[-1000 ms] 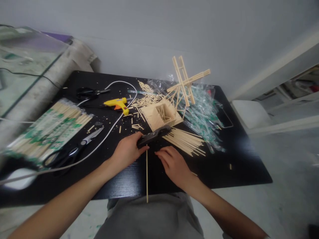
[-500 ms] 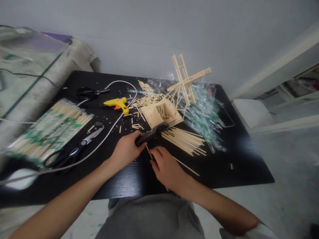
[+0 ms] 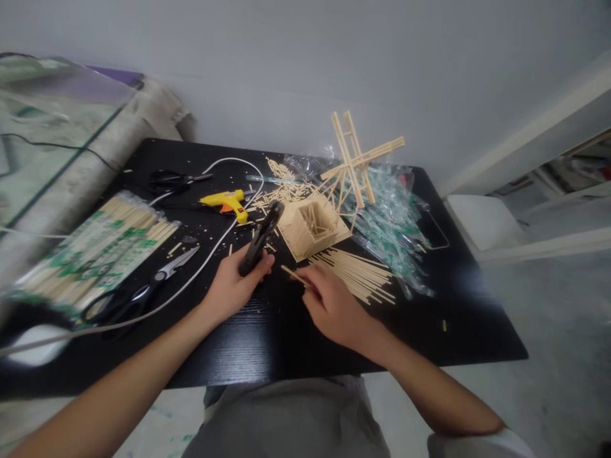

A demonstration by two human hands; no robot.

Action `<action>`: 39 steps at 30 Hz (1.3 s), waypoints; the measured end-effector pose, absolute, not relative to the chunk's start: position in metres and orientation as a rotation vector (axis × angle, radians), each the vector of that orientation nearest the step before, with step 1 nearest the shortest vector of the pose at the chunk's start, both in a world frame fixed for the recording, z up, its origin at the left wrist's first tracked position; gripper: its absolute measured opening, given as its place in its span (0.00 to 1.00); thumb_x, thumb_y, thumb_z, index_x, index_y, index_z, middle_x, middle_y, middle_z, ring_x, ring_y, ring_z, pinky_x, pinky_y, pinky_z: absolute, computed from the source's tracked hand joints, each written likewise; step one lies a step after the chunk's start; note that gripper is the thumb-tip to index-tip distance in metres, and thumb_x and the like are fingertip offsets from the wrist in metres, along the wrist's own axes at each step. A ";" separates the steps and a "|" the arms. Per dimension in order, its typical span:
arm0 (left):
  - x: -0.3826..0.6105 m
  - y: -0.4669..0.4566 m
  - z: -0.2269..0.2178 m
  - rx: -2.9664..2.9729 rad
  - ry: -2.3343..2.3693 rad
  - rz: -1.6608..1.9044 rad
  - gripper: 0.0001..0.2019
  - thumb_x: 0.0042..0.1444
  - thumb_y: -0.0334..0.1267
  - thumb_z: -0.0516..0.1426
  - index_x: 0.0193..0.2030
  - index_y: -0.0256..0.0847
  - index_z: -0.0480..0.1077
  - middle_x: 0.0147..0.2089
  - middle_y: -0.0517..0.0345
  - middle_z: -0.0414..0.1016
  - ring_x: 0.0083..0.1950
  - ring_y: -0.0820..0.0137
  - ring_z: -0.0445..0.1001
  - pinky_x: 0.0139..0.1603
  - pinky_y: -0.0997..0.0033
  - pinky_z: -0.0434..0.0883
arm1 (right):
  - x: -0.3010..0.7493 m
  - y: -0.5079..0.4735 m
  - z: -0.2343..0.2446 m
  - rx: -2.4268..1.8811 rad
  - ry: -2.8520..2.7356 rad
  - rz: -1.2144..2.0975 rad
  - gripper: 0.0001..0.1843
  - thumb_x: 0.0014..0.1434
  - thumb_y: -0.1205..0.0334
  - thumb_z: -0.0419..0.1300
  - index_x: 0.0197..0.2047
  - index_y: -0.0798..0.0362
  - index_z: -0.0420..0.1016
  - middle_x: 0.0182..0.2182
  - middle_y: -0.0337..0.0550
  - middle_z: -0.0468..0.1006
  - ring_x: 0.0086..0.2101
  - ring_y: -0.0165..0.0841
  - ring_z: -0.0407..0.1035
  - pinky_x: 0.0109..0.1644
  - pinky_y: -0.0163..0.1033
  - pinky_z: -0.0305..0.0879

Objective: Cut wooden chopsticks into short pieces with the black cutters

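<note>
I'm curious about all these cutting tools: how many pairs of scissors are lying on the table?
2 pairs lie on the table: black-handled scissors at the near left beside the white cable, and black scissors at the far left behind the yellow glue gun. Clutter may hide more.

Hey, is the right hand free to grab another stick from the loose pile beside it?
Probably not straight away: the right hand already pinches a short stick. The loose pile lies just beyond it, nothing between.

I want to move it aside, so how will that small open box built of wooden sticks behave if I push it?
The small open box built of wooden sticks probably slides easily, being thin sticks. It looks fragile. Loose sticks beside it may scatter.
</note>
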State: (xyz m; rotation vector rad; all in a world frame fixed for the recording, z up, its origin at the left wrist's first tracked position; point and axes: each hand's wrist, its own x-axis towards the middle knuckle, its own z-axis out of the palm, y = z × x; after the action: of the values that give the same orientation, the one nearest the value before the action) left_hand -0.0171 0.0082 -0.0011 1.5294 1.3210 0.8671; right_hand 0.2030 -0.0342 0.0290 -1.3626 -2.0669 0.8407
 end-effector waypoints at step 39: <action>-0.014 -0.001 0.003 2.062 1.421 0.705 0.15 0.62 0.45 0.57 0.51 0.41 0.72 0.46 0.51 0.83 0.45 0.61 0.82 0.49 0.63 0.76 | 0.219 -0.008 0.041 -1.135 -1.626 1.091 0.06 0.69 0.61 0.60 0.41 0.52 0.76 0.27 0.37 0.79 0.27 0.28 0.73 0.31 0.32 0.68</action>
State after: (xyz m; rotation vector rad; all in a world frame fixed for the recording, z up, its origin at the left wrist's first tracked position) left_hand -0.0144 -0.0013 0.0027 2.0616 1.4214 0.7052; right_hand 0.2193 -0.0084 0.0412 -1.1355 -1.6264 1.0907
